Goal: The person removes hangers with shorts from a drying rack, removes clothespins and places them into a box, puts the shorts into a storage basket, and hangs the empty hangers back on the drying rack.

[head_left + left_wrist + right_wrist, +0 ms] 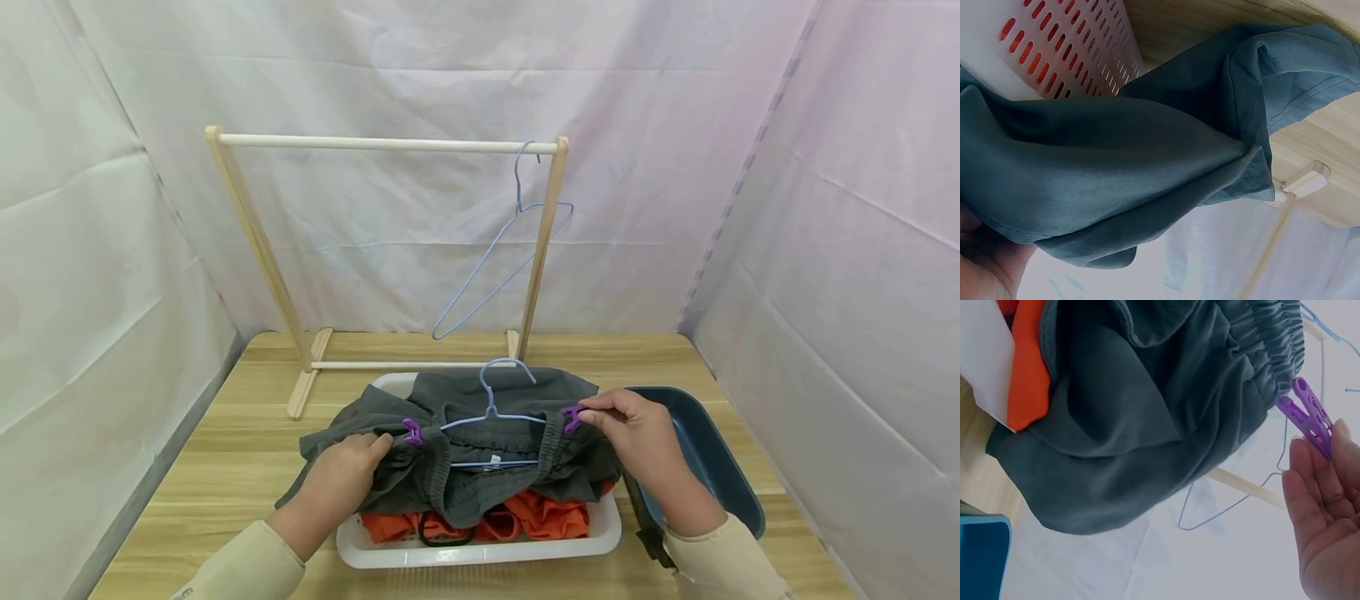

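Note:
Dark grey pants with an elastic waistband lie over a white basket. A light blue wire hanger sits in the waist opening, its hook pointing up. One purple clothespin is on the waistband's left side, another purple clothespin on its right. My left hand grips the pants' cloth just left of the first clothespin; its fingertips are partly hidden in the left wrist view. Between thumb and fingers, my right hand pinches the right clothespin, whose tips meet the waistband edge in the right wrist view.
Orange cloth fills part of the basket beneath the pants. A wooden rack stands behind, with an unloaded blue hanger on its rod's right end. To the right lies a dark blue tray; dark cloth or strap shows by its near side.

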`<state>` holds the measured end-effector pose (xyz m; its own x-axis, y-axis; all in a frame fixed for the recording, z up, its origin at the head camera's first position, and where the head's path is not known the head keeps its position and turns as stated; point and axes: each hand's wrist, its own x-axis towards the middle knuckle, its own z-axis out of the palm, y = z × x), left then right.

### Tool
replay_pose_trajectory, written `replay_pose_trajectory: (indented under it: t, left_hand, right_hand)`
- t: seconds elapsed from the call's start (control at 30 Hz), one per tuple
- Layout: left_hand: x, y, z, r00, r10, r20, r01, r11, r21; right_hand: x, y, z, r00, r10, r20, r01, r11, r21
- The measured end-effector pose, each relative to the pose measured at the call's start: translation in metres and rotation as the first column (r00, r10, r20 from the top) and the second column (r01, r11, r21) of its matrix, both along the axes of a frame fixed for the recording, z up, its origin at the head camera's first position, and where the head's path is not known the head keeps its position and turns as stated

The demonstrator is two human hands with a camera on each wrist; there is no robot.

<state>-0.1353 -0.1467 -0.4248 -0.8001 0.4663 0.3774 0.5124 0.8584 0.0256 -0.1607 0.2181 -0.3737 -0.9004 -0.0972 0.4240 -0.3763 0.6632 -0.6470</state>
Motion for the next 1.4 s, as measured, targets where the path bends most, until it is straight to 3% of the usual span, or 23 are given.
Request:
replay_pose_trajectory:
  t: [0.23,0.87,1.17,1.4]
  left_hand:
    - [0.000,0.001,-0.001,1.000,-0.003,-0.006,0.003,1.000,-0.001]
    - [0.000,0.002,-0.003,1.000,-0.016,-0.026,0.016,1.000,0.001]
    - [0.001,0.002,-0.003,1.000,-0.014,-0.023,0.014,1.000,0.007]
    - [0.002,-0.001,-0.002,0.999,-0.009,-0.031,0.009,1.000,0.012]
  right_hand:
    - [0.002,0.008,0.003,0.998,-0.022,0.056,0.022,1.000,-0.006]
    - [0.004,0.036,0.006,0.967,-0.095,0.235,0.062,0.988,0.143]
    - [-0.007,0.051,0.000,0.946,-0.139,0.294,0.082,0.977,0.199]
    - [-0.020,0.063,-0.007,0.938,-0.115,0.327,0.026,0.964,0.264]
